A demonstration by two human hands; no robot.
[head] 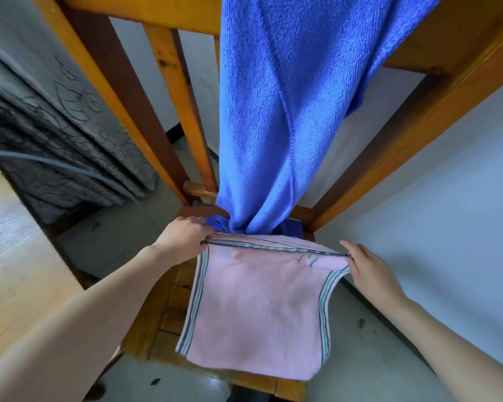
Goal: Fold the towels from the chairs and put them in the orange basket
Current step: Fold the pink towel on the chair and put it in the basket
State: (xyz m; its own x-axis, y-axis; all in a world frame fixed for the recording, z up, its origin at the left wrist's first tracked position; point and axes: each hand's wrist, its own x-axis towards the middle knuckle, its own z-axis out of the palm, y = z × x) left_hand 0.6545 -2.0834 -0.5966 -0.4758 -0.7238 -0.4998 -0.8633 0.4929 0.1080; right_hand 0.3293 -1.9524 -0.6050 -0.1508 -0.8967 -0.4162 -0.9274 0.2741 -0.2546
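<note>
left hand [183, 237], right hand [369, 271] — pinching pink towel [259, 309] top corners | blue towel [273, 111] drapes chair [122, 82] just behind

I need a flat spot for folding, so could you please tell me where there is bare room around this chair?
Bare: the chair seat strip left of the pink towel, the pale wooden surface far left, the floor right of the chair. Crowded: the seat's back, where the blue towel bunches against the pink towel's held edge.
</note>
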